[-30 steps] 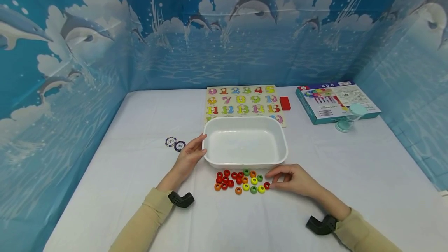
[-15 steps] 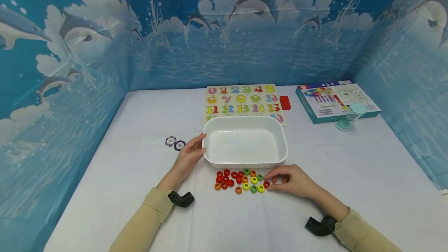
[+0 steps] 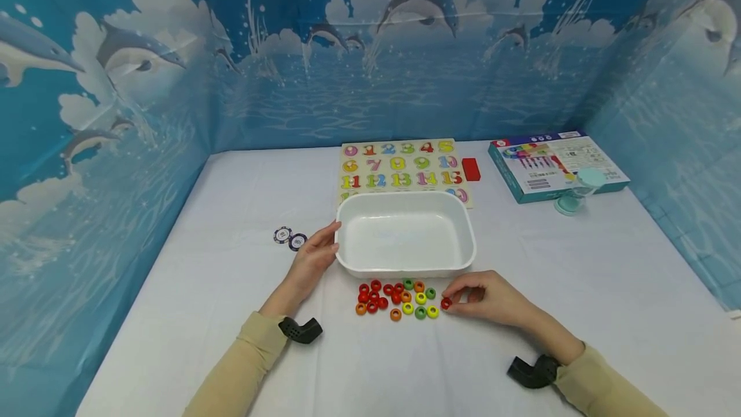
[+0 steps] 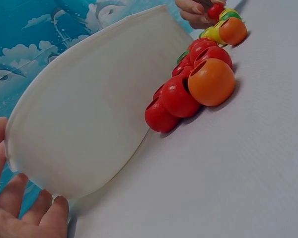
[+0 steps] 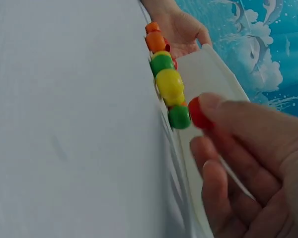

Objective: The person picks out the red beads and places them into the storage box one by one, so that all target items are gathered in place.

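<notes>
Between thumb and finger, my right hand pinches a red bead just right of the bead cluster. In the right wrist view, that red bead is held near a green bead. My left hand rests its fingers against the left end of a white rectangular tray. Its fingers touch the outside of the tray in the left wrist view. Several round beads with holes, red, orange, yellow and green, lie along the tray's front side, among them an orange bead. The tray's inside shows only white.
Behind the tray lies a number puzzle board, with a red block beside it. A flat toy box and an hourglass-like teal item stand back right. Two poker chips lie left of the tray. Dolphin-print curtains surround the white table.
My right hand has taken hold of the red bead at the cluster's right end and moved it slightly right, away from the others. The left hand and tray stay in place.
</notes>
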{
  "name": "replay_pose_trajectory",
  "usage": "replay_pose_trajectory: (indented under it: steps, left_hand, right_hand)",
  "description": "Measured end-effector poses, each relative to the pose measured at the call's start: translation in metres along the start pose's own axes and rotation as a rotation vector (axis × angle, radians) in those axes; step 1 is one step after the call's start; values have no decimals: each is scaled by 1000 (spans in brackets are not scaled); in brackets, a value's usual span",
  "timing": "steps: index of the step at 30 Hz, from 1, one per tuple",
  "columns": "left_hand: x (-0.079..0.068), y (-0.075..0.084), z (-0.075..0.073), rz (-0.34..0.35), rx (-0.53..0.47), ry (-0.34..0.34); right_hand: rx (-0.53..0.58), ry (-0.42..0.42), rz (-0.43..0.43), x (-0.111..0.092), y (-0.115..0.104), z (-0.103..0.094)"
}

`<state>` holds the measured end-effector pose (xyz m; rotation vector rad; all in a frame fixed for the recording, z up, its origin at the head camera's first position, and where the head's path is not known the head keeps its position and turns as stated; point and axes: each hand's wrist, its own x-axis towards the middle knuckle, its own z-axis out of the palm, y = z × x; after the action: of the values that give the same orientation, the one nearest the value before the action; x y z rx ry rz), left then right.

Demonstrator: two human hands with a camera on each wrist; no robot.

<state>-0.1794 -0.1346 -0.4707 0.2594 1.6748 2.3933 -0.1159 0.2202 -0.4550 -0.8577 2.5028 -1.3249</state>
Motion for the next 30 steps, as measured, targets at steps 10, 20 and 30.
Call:
replay_pose_trajectory:
  steps: [10, 20, 30]
  left_hand:
    - [0, 1, 1, -25, -47, -3]
    - [1, 5, -2, -40, -40, -17]
    - [2, 2, -2, -36, -38, -18]
  right_hand:
    - [36, -3, -110, 19, -53, -57]
    - [64, -95, -76, 128, -81, -75]
    - [162, -300, 47, 198, -68, -37]
